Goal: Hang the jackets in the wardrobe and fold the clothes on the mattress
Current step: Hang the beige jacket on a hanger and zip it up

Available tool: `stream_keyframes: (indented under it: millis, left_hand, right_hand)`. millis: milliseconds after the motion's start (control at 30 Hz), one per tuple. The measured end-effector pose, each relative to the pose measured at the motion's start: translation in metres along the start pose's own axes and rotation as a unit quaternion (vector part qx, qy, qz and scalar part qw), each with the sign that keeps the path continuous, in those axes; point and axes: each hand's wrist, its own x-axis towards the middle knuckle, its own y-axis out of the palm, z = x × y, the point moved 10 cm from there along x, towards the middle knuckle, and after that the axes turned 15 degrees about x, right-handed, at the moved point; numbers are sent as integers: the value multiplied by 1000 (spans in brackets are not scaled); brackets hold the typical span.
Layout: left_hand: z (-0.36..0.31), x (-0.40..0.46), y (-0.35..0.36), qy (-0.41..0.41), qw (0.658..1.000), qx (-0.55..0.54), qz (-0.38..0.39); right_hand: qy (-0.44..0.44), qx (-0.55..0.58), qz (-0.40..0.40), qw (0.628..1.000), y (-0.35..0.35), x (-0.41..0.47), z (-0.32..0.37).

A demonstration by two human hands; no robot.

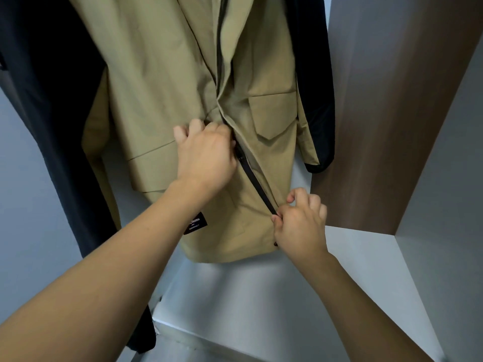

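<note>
A khaki jacket (162, 82) with black sleeves hangs inside the wardrobe, filling the upper middle of the view. Its black front zipper (257, 185) runs down the middle and is closed in the lower part. My left hand (206, 155) is shut on the jacket's front at the zipper slider, halfway down. My right hand (300, 226) pinches the bottom end of the zipper near the hem, pulling it taut. A black label (196, 222) shows on the lower left panel. The hanger is out of view.
A dark garment (52, 121) hangs at the left, reaching down to the wardrobe floor (248, 304). The brown wardrobe door (386, 126) stands open at the right. Grey inner walls surround the jacket.
</note>
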Motion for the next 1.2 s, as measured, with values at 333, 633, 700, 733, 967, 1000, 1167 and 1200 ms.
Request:
stream_keyframes:
  millis: [333, 633, 700, 733, 967, 1000, 1167, 1200]
  left_hand:
    - [-27, 22, -27, 135, 989, -54, 18]
    - [18, 86, -76, 96, 988, 117, -39]
    - [17, 97, -89, 109, 988, 101, -40]
    - [14, 101, -95, 119, 989, 83, -37]
    - [-11, 120, -130, 216, 958, 166, -85]
    - [-7, 127, -135, 207, 958, 178, -89]
    - [10, 163, -160, 150, 970, 174, -83]
    - [9, 166, -161, 141, 973, 163, -77]
  right_hand:
    - [-49, 29, -82, 995, -45, 57, 76]
    - [42, -15, 6, 999, -44, 70, 45]
    - [7, -6, -16, 1000, -61, 79, 65]
    - [-17, 14, -47, 999, -74, 87, 81]
    - [-19, 56, -99, 993, -126, 145, 130]
    - [-1, 59, -91, 994, -126, 146, 124]
    - [52, 29, -37, 998, -119, 138, 102]
    - [44, 25, -38, 998, -124, 141, 105]
